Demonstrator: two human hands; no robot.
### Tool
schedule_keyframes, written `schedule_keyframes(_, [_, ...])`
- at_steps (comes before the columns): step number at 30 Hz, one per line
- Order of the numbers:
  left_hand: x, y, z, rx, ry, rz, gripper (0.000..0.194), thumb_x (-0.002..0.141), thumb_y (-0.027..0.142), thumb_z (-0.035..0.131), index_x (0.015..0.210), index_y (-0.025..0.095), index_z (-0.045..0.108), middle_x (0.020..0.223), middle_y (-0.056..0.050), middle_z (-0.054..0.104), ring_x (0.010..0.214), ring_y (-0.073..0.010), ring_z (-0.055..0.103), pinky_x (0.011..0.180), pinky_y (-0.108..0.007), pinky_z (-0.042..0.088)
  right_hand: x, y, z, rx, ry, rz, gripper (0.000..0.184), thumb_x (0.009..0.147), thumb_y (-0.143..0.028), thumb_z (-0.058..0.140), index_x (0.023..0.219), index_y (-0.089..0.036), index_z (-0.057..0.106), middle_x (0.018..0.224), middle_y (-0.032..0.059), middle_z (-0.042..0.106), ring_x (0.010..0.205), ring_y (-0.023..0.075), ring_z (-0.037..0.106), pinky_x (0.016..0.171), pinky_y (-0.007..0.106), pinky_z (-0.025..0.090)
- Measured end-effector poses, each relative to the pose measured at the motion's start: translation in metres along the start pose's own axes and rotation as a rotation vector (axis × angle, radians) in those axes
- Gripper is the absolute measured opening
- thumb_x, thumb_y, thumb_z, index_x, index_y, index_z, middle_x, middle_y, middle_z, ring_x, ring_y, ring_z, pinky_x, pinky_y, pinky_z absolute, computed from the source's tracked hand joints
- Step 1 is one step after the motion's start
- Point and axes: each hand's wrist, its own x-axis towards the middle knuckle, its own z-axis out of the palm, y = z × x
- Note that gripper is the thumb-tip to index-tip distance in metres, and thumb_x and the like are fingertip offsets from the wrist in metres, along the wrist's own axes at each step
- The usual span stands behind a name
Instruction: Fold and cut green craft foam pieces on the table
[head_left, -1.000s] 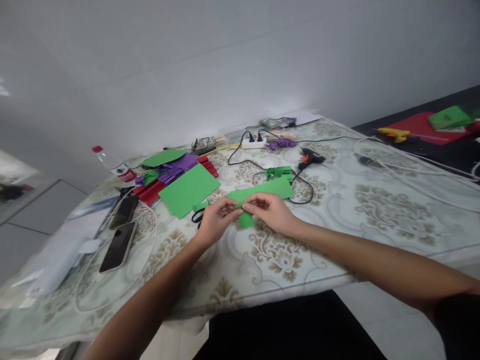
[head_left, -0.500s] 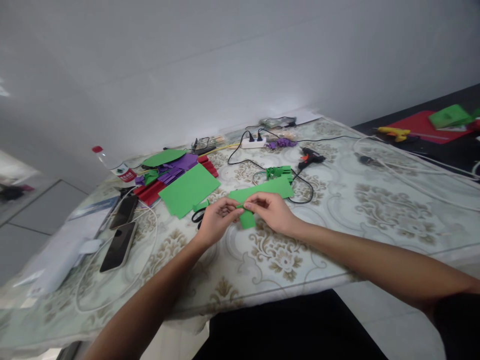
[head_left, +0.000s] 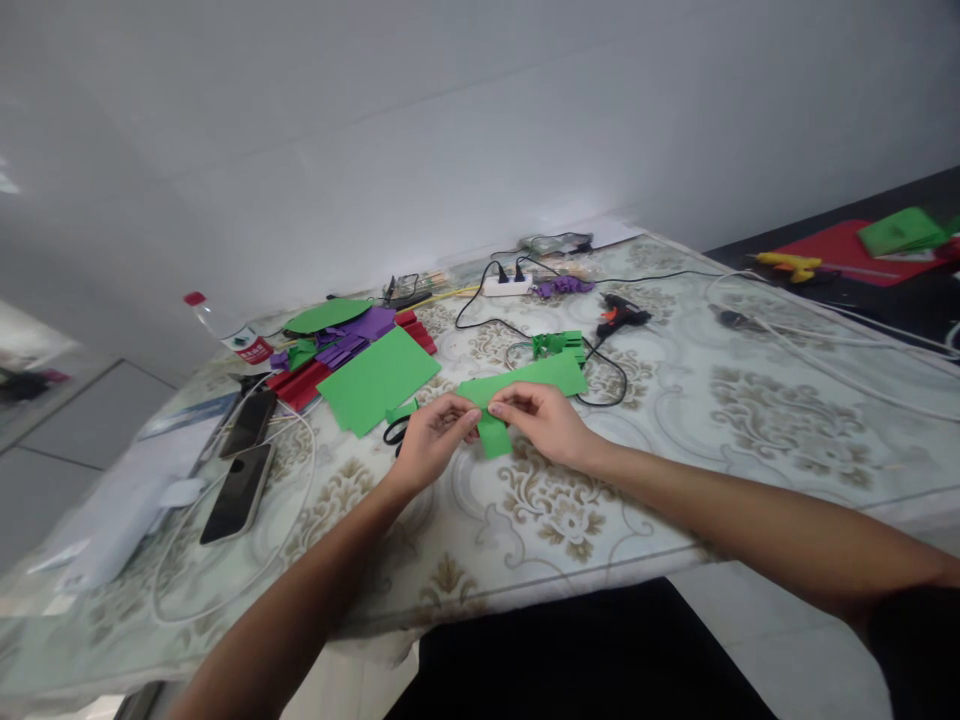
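My left hand (head_left: 433, 437) and my right hand (head_left: 541, 420) meet above the table, both pinching a small green foam piece (head_left: 492, 436) between thumb and fingers. Just behind them lies a long green foam strip (head_left: 540, 378). Black scissors (head_left: 395, 430) lie beside my left hand, partly hidden by it. A larger green foam sheet (head_left: 377, 379) lies to the left.
Red and purple foam pieces (head_left: 346, 345) are piled at the back left by a bottle (head_left: 229, 332). Two phones (head_left: 238, 478) lie at the left with white cables. A black glue gun (head_left: 619, 315), a white power strip (head_left: 508, 286) and black cords sit behind. The patterned table (head_left: 712, 420) ends at its near edge.
The small green piece has shifted slightly in my fingers; both hands stay in nearly the same place.
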Motion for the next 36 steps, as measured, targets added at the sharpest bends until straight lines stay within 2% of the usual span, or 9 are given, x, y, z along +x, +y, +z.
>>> schedule_keyframes(10, [0.001, 0.001, 0.002, -0.024, 0.038, -0.025, 0.031, 0.085, 0.047, 0.070, 0.084, 0.016, 0.064, 0.063, 0.001, 0.063, 0.056, -0.0108, 0.063, 0.055, -0.023, 0.055, 0.000, -0.002, 0.000, 0.095, -0.031, 0.098, 0.038, 0.081, -0.056, 0.069, 0.081, -0.017, 0.071, 0.076, 0.0031, 0.071, 0.071, 0.0173, 0.065, 0.070, 0.031, 0.055])
schedule_keyframes(15, [0.001, 0.002, 0.002, -0.020, 0.083, -0.049, 0.033, 0.085, 0.048, 0.070, 0.083, 0.016, 0.062, 0.062, 0.002, 0.062, 0.053, -0.0104, 0.061, 0.053, -0.023, 0.053, -0.001, 0.006, 0.003, 0.092, 0.011, 0.114, 0.044, 0.067, -0.045, 0.084, 0.094, -0.018, 0.063, 0.077, 0.0018, 0.071, 0.070, 0.0167, 0.066, 0.069, 0.031, 0.054])
schedule_keyframes(19, [0.001, 0.002, 0.002, -0.061, 0.059, -0.086, 0.034, 0.085, 0.048, 0.069, 0.082, 0.016, 0.059, 0.063, 0.001, 0.063, 0.056, -0.0111, 0.061, 0.054, -0.023, 0.052, -0.002, 0.006, 0.002, 0.032, 0.038, 0.072, 0.039, 0.074, -0.043, 0.080, 0.097, -0.019, 0.059, 0.077, 0.0018, 0.070, 0.073, 0.0171, 0.067, 0.070, 0.030, 0.053])
schedule_keyframes(26, [0.001, 0.004, 0.001, -0.049, -0.023, -0.127, 0.033, 0.083, 0.047, 0.070, 0.080, 0.017, 0.058, 0.065, 0.000, 0.066, 0.058, -0.0124, 0.062, 0.056, -0.024, 0.053, -0.002, 0.005, 0.000, -0.017, 0.057, 0.006, 0.025, 0.082, -0.039, 0.073, 0.095, -0.018, 0.067, 0.083, 0.0046, 0.072, 0.078, 0.0178, 0.067, 0.072, 0.030, 0.051])
schedule_keyframes(31, [0.001, 0.001, 0.001, -0.034, -0.026, -0.121, 0.034, 0.085, 0.049, 0.068, 0.081, 0.016, 0.060, 0.065, -0.001, 0.066, 0.059, -0.0129, 0.064, 0.056, -0.024, 0.053, -0.002, 0.006, 0.000, -0.020, 0.046, -0.016, 0.023, 0.083, -0.036, 0.072, 0.097, -0.018, 0.071, 0.084, 0.0052, 0.074, 0.077, 0.0181, 0.068, 0.071, 0.030, 0.052])
schedule_keyframes(36, [0.001, 0.001, 0.001, -0.006, -0.019, -0.108, 0.036, 0.086, 0.051, 0.067, 0.080, 0.016, 0.061, 0.062, 0.000, 0.064, 0.057, -0.0128, 0.064, 0.055, -0.024, 0.053, -0.002, 0.005, 0.000, -0.033, 0.041, -0.001, 0.028, 0.080, -0.043, 0.075, 0.092, -0.018, 0.075, 0.086, 0.0072, 0.076, 0.077, 0.0202, 0.069, 0.073, 0.033, 0.054])
